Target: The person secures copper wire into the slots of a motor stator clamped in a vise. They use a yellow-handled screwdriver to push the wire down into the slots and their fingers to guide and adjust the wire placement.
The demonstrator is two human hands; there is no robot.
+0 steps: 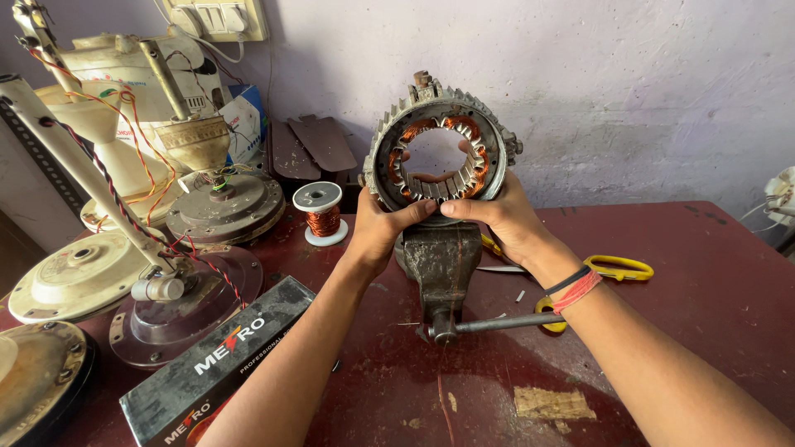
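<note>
Hands, left [383, 228] and right [498, 217], each grip clamped on upright stator [437, 153] above vise [437, 261].

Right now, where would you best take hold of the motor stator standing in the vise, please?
Grip the stator by its outer metal rim, low on both sides, as the left hand and right hand do. It stands upright in the vise, and the copper windings inside look delicate.

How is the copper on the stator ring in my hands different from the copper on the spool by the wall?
The stator ring carries copper as separate coils tucked between metal teeth, held upright by the left hand and right hand. The spool has wire wound round one core and stands untouched on the table. Both are orange-brown copper.
</note>
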